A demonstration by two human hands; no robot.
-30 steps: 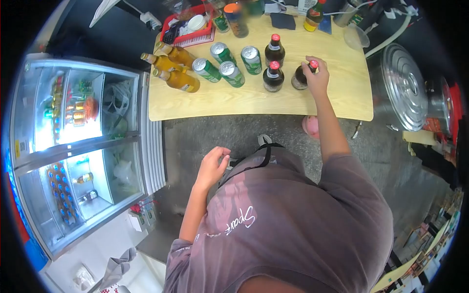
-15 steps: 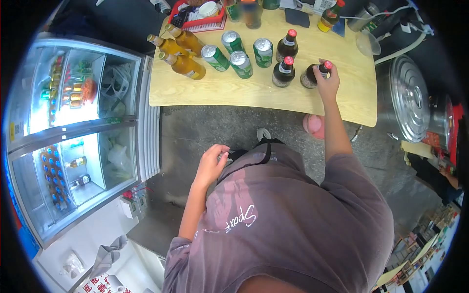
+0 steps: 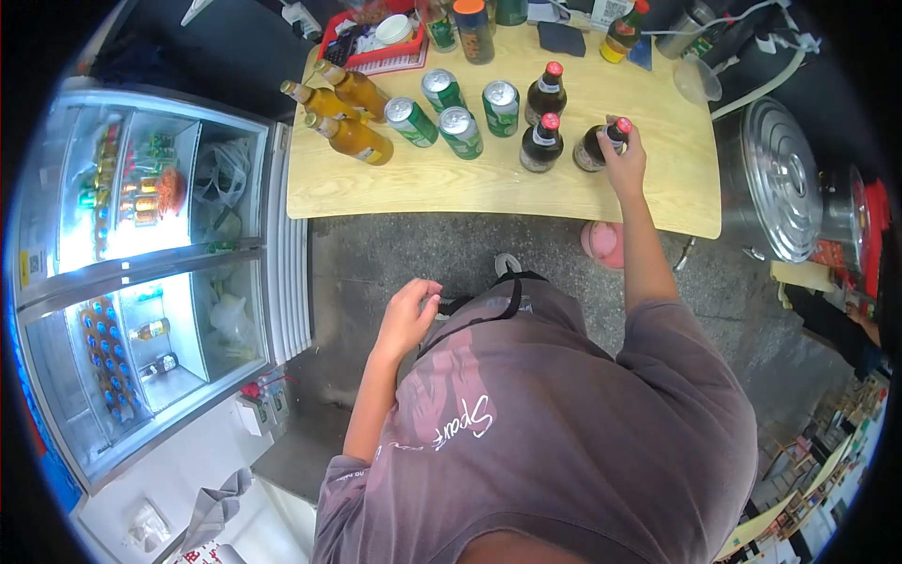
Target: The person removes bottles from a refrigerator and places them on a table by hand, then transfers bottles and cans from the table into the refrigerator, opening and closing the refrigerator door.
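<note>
My right hand point(image 3: 624, 162) is closed around the upper part of a dark beer bottle point(image 3: 589, 152) with a red cap, which stands on the wooden table near its front edge. Two more dark bottles with red caps, a nearer one point(image 3: 540, 150) and a farther one point(image 3: 546, 97), stand just left of it. Farther left are several green cans point(image 3: 461, 133), then three amber bottles point(image 3: 349, 141) at the table's left end. My left hand point(image 3: 409, 315) hangs at my waist, away from the table, loosely curled with the thumb apart and nothing visible in it.
The table point(image 3: 451, 193) has a red basket point(image 3: 374, 49), an orange-lidded jar point(image 3: 474, 33) and a sauce bottle point(image 3: 624, 33) along its back. A lit glass-door fridge point(image 3: 141, 254) stands left. Large metal pots point(image 3: 780, 183) are right; a pink stool point(image 3: 602, 242) sits below.
The view has shifted slightly, so the table appears a little lower. My right hand stays on the same bottle, and my left hand has hardly moved.
</note>
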